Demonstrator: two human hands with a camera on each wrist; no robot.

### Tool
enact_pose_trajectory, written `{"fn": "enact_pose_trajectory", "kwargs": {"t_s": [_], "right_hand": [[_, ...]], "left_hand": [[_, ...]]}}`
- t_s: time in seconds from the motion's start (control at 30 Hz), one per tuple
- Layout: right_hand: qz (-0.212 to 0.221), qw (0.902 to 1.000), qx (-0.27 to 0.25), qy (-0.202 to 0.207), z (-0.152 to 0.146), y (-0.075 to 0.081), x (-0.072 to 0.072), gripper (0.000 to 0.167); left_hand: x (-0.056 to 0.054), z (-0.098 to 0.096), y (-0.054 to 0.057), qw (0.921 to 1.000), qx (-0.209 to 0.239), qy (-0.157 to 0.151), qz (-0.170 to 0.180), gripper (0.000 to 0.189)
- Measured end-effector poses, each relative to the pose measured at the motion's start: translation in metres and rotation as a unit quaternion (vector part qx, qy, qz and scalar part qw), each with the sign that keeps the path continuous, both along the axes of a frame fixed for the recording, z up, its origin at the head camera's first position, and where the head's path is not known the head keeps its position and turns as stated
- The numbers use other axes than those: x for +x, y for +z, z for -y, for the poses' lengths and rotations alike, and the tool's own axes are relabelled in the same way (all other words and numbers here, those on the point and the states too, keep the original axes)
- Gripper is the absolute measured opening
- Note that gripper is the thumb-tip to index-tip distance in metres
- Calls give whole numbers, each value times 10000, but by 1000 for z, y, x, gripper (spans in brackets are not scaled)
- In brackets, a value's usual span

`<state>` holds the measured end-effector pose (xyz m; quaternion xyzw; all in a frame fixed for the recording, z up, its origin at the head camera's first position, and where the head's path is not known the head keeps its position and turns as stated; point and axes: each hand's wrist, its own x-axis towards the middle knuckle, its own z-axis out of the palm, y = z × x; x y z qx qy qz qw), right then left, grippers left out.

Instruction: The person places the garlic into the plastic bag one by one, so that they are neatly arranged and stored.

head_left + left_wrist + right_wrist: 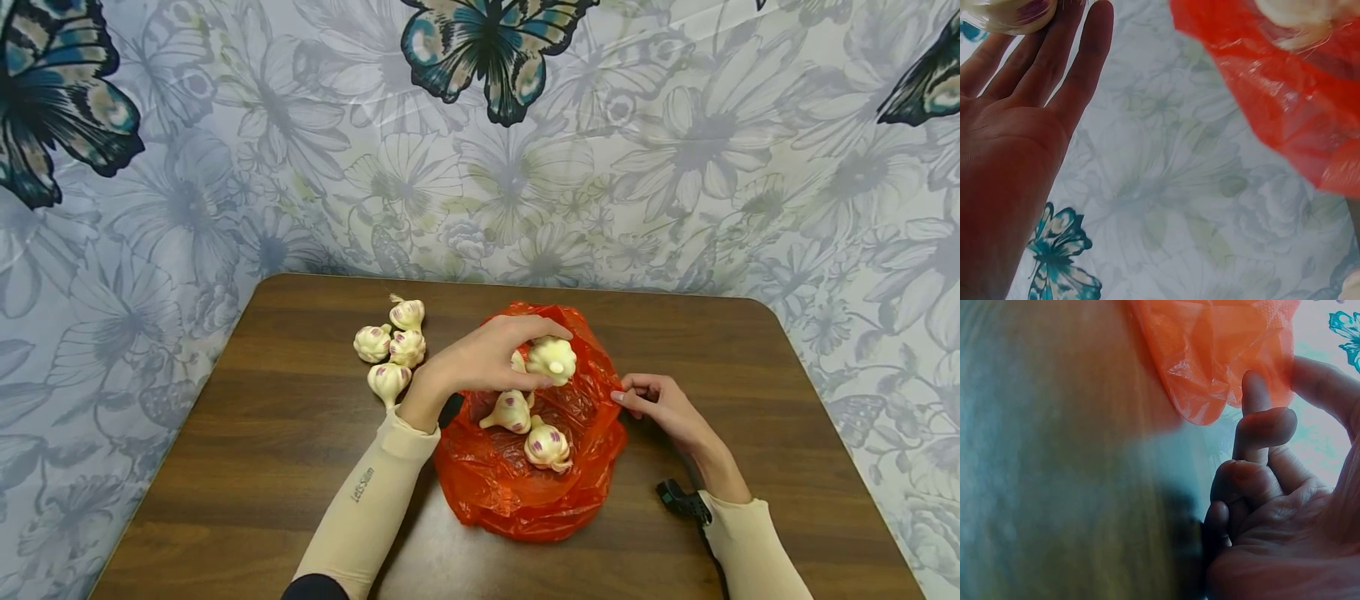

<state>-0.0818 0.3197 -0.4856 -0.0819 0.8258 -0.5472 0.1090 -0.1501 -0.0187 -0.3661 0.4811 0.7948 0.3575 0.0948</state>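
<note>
A red plastic bag (525, 512) lies spread open on the table with two garlic bulbs, one (512, 412) nearer the left hand and one (547, 445) lower down. Over its upper part, the left hand (487, 354) holds another garlic bulb (553, 360) between thumb and fingers. The left wrist view shows part of that held bulb (1019, 15) at the top, against the fingers. At the bag's right edge, the right hand (671, 412) pinches the plastic between thumb and index finger. In the right wrist view its other fingers are curled below the bag's edge (1210, 381).
Several more garlic bulbs (407, 348) sit grouped on the brown wooden table (300, 467), left of the bag. Behind the table's far edge hangs a cloth (525, 183) printed with flowers and butterflies.
</note>
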Motion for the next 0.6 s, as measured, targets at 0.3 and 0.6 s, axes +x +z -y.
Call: {"fn": "enact_pose_trajectory", "kwargs": {"t_s": [0.3, 0.6], "right_hand": [[-9, 10000, -33, 37, 0, 0, -1, 19], [-53, 10000, -16, 29, -1, -1, -2, 18]], "left_hand": [[-3, -16, -19, 9988, -476, -69, -12, 54], [0, -34, -36, 9961, -801, -342, -161, 53]]}}
